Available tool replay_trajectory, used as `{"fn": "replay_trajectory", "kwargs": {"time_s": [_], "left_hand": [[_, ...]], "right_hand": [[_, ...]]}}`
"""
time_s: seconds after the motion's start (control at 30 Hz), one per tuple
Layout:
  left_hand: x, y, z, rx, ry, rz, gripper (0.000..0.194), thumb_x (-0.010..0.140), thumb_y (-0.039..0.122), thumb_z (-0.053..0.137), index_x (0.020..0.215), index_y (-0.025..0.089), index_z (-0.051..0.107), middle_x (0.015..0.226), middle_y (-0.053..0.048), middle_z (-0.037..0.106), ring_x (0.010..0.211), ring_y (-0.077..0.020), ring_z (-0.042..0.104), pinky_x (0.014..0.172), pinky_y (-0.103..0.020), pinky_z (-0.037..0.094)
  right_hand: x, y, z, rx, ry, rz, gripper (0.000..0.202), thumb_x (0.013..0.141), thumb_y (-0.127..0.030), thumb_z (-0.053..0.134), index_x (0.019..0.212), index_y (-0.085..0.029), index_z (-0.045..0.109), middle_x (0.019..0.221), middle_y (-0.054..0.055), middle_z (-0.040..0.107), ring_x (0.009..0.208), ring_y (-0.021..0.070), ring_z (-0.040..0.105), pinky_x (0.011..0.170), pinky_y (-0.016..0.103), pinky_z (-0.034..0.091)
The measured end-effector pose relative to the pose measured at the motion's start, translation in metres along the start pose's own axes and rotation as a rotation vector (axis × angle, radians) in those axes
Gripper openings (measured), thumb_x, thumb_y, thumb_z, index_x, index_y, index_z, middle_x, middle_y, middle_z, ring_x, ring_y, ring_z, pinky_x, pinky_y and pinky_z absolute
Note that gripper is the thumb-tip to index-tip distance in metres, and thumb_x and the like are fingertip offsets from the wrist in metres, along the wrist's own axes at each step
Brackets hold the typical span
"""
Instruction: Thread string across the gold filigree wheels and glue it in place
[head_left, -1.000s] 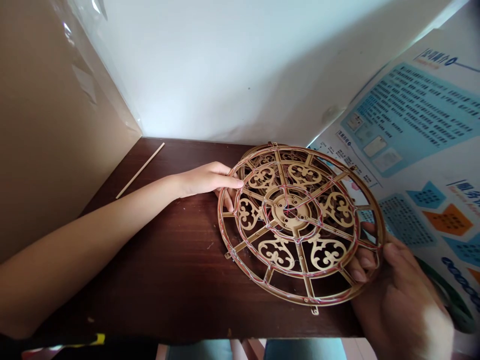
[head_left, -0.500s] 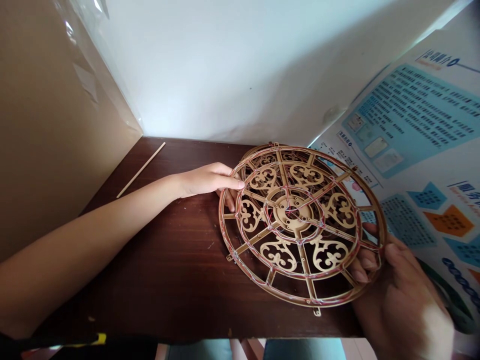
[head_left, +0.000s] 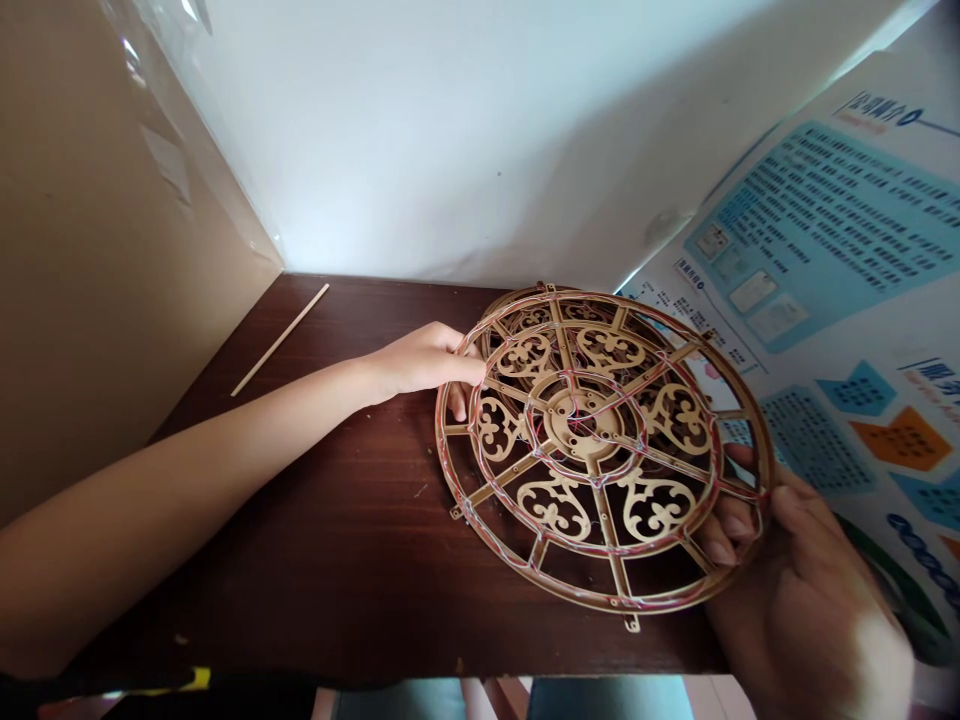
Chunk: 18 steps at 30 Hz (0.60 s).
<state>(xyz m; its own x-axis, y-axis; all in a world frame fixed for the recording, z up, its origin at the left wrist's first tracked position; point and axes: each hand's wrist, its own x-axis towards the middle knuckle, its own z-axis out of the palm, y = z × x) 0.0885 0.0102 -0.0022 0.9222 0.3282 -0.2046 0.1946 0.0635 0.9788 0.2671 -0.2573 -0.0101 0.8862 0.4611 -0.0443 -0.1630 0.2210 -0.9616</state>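
Note:
A round gold-coloured openwork frame with scroll ornaments, spokes and rings is tilted above the dark wooden table. Red and pale wires run along its rings and gather at its hub. My left hand grips the upper left rim, thumb on top and fingers beneath. On the right side, my right hand holds the rim, its fingers reaching through the gaps. Beneath and behind the held frame shows part of another similar round frame, mostly hidden.
A thin pale stick lies at the table's back left. A cardboard-coloured panel rises at left, a white wall at the back, and a printed poster at right. Something dark green sits beside my right hand.
Both hands keep their hold on the frame. The left hand's fingers have shifted slightly at the rim; the frame has barely moved.

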Motion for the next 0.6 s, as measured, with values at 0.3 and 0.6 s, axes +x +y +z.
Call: {"fn": "replay_trajectory", "kwargs": {"time_s": [0.3, 0.6], "left_hand": [[0.001, 0.002, 0.003, -0.003, 0.034, -0.014, 0.020, 0.086, 0.011, 0.065, 0.067, 0.016, 0.062, 0.062, -0.002, 0.072, 0.048, -0.0140, 0.068, 0.054, -0.028, 0.051], [0.000, -0.005, -0.014, -0.080, -0.169, 0.090, 0.012, 0.091, 0.023, 0.073, 0.089, 0.012, 0.071, 0.082, -0.006, 0.080, 0.071, -0.0187, 0.079, 0.069, -0.031, 0.059]], "right_hand": [[-0.001, -0.002, 0.001, 0.012, 0.010, -0.001, 0.026, 0.069, -0.020, 0.078, 0.094, -0.015, 0.077, 0.066, -0.004, 0.050, 0.054, 0.0079, 0.043, 0.043, 0.012, 0.041], [-0.002, -0.003, 0.005, 0.028, 0.053, 0.018, 0.028, 0.065, -0.022, 0.080, 0.091, -0.013, 0.076, 0.070, -0.003, 0.052, 0.056, 0.0074, 0.041, 0.041, 0.011, 0.041]]}}
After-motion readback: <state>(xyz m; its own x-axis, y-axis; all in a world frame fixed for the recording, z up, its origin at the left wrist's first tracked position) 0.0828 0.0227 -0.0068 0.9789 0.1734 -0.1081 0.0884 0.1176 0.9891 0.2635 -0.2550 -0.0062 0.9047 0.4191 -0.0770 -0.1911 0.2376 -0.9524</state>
